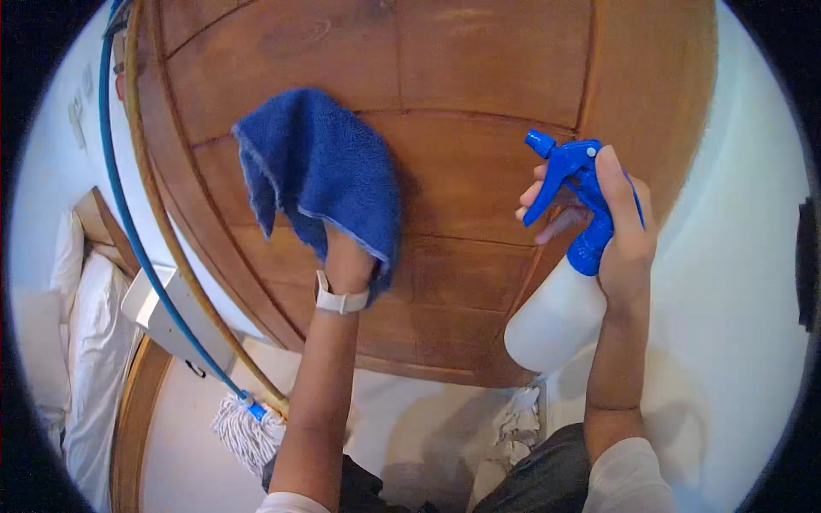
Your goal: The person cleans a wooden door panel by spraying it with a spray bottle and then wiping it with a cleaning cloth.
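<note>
A: Where's the cloth?
B: Your left hand (346, 263) is pressing the blue cloth (325, 167) on the wooden door's (479, 77) middle, fingers covered, spread unclear.
A: And your right hand (626, 231)?
B: It's gripping the spray bottle (556, 316) near the door's right edge.

The only view comes from the person's head and faces forward onto a wooden door (479, 171), which stands close in front and fills the picture from 9 to 2 o'clock. The view tilts downward, so the pale floor (402, 419) shows at 6 o'clock. The left hand (346, 256) sits just left of centre and the right hand (624, 231) at 3 o'clock, both near the lens. A fisheye lens bends the edges.
</note>
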Action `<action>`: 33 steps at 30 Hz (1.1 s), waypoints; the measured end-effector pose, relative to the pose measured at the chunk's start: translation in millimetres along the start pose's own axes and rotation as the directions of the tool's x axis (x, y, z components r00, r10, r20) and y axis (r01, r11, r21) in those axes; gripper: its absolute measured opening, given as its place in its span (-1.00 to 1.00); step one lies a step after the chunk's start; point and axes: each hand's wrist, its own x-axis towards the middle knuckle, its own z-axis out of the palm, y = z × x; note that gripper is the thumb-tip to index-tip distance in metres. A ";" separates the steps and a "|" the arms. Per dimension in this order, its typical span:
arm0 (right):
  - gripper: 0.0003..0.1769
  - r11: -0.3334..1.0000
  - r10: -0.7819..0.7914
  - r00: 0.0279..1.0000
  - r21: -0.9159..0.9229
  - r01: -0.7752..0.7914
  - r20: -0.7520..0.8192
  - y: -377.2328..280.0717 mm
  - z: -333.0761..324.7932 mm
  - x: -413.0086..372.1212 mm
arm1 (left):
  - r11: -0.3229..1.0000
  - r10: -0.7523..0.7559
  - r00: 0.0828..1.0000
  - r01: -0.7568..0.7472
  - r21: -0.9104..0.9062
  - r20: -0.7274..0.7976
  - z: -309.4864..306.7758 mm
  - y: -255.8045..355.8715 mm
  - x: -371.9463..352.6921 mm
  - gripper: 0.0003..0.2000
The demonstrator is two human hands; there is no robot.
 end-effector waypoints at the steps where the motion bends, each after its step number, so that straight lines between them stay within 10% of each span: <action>1: -0.31 1.000 0.008 1.000 -0.004 -0.008 -0.001 -1.7 -2.2 1.0 | 1.000 0.030 0.999 -0.030 0.009 0.029 7.0 -3.6 6.2 -0.46; 4: -0.29 1.000 -0.018 1.000 0.016 0.018 -0.004 -7.2 -9.8 7.5 | 0.750 0.250 0.957 -0.289 0.595 0.148 76.7 66.6 -9.2 -0.44; 6: -0.26 1.000 -0.011 0.999 -0.018 0.010 -0.045 -11.1 -12.9 6.6 | 0.859 0.127 0.980 -0.187 0.477 0.156 102.5 83.4 -9.4 -0.43; 12: -0.20 1.000 0.025 0.996 0.003 -0.025 -0.083 -1.1 -29.8 7.0 | 0.545 0.334 0.895 -0.440 0.713 0.297 146.2 84.9 -17.2 -0.36; 23: -0.22 0.999 0.024 0.992 -0.030 -0.028 -0.122 3.3 -40.6 16.9 | 0.787 0.213 0.891 -0.400 0.470 0.402 177.5 114.8 -18.4 -0.34; 33: -0.22 0.999 0.046 0.996 -0.001 -0.046 -0.076 11.8 -32.6 16.8 | 0.608 0.431 0.863 -0.492 0.623 0.262 139.2 68.4 -24.1 -0.23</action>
